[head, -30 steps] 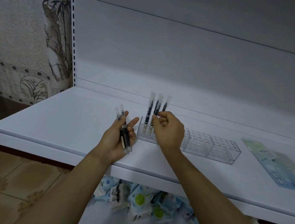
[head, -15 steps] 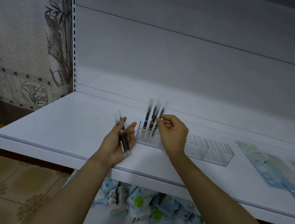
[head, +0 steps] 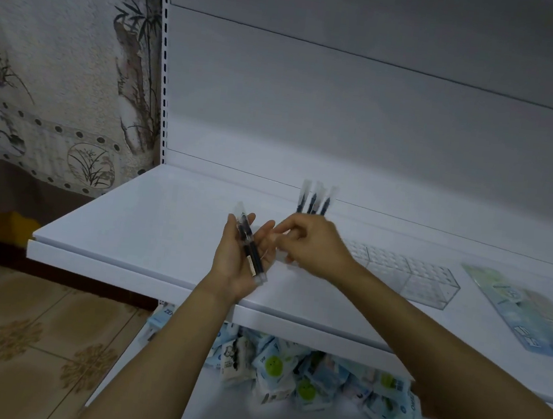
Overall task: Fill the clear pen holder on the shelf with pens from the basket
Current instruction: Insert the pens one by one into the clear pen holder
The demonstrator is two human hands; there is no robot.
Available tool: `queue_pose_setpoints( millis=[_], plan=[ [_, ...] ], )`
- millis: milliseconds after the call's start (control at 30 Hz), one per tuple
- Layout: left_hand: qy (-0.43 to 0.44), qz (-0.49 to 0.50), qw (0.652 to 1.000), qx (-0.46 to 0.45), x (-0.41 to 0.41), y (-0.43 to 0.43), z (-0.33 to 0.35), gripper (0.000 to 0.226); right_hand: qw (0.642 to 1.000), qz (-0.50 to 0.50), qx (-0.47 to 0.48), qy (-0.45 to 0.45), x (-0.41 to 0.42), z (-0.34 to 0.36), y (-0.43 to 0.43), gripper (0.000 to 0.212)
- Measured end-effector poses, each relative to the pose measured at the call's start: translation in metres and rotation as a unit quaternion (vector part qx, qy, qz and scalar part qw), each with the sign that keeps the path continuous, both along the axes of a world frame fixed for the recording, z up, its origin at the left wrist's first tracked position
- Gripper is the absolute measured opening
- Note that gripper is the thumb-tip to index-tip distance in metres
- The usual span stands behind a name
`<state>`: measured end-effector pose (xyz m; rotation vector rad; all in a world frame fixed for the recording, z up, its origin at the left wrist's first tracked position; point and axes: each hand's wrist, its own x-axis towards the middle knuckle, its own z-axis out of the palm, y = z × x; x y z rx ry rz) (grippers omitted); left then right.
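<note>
Gripped a small bundle of black pens with clear caps in the left hand, palm turned up, thumb and fingers curled round the barrels, above the front edge of the white shelf. Had the right hand just beside the left fingertips, knuckles up and fingers curled inward. Could not tell through the blur whether those fingers pinched a pen or closed on nothing.

Found the clear pen holder lying long and low on the shelf, nearer the front edge than the back, with its left end hidden behind the right hand. Saw three or so standing pens upright at that left end, clear caps uppermost, tops showing above the right knuckles. Made out the grid of slots along the holder's top toward its right end.

Noted a blue-green printed card lying flat toward the shelf's right edge, near the holder. Noted a heap of pale blue packets on the lower board beneath the shelf's front edge. Made out a perforated upright at the shelf's back left corner, a bamboo-print cloth left of it, and patterned brown floor tiles below.
</note>
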<state>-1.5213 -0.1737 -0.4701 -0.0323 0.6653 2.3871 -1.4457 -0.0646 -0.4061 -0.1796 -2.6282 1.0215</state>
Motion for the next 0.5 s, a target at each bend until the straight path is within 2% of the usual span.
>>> queue_pose_setpoints(
  millis=[100, 200, 300, 433, 500],
  plan=[
    [0.011, -0.011, 1.000, -0.015, 0.002, -0.002, 0.001, 0.032, 0.998, 0.021, 0.059, -0.030, -0.010, -0.010, -0.017, 0.005],
    [0.026, -0.022, 0.998, -0.053, 0.003, -0.002, 0.000, 0.026, 0.995, 0.006, 0.069, -0.067, -0.019, -0.017, -0.028, 0.012],
    [0.038, -0.020, 0.997, -0.061, -0.001, 0.000, -0.005, 0.038, 0.996, 0.002, 0.023, -0.084, -0.023, -0.018, -0.032, 0.017],
    [0.049, -0.010, 0.998, -0.036, -0.002, 0.002, -0.004, 0.026, 0.993, -0.021, -0.088, -0.079, -0.024, -0.019, -0.029, 0.007],
    [0.050, -0.014, 0.998, -0.039, 0.000, 0.003, -0.003, 0.023, 0.989, -0.026, -0.126, -0.068, -0.024, -0.020, -0.028, 0.013]
  ],
)
